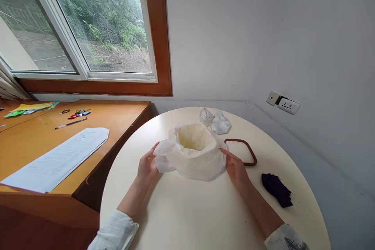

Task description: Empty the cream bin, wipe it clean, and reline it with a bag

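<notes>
A thin white plastic bag [202,164] lines a pale yellow bin [189,138] on the round table, its edge folded out over the rim and hanging down outside. Most of the bin's outer wall is hidden under the bag. At the bag's left side, my left hand [149,166] pinches the loose film between thumb and fingers. My right hand [236,168] grips the film on the opposite side. Just beyond my right hand lies a brown rounded frame [251,152], apparently a rim ring, flat on the table.
Crumpled white bags [219,122] lie behind the bin on the round table [187,218]. A dark purple cloth [277,189] rests at right. On the wooden desk [123,115] at left are paper sheets [64,156], a pen [70,124] and keys [79,113]. A wall socket [288,105] is beyond.
</notes>
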The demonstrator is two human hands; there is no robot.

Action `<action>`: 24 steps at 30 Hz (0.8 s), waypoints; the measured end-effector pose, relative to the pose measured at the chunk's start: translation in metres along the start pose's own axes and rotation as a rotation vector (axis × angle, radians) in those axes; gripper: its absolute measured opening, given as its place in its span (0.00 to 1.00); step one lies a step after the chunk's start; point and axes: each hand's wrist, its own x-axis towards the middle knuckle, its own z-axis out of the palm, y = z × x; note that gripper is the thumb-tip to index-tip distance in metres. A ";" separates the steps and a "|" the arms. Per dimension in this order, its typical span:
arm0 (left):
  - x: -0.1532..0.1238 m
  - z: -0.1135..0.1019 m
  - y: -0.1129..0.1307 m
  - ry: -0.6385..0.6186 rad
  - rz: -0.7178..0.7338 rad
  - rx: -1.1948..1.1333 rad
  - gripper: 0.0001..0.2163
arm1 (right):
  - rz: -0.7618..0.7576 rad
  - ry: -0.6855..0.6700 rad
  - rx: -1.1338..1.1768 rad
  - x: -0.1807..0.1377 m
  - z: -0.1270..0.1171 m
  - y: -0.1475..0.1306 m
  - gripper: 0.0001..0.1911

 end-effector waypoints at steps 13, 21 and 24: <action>0.001 -0.003 -0.004 0.142 -0.111 -0.029 0.24 | 0.045 0.072 0.032 -0.003 0.003 -0.004 0.15; -0.001 0.003 0.005 0.172 -0.070 -0.018 0.20 | 0.005 0.104 0.024 0.000 0.001 -0.005 0.13; -0.001 0.002 0.015 0.175 -0.049 -0.015 0.18 | -0.017 0.123 0.053 0.001 0.001 -0.013 0.11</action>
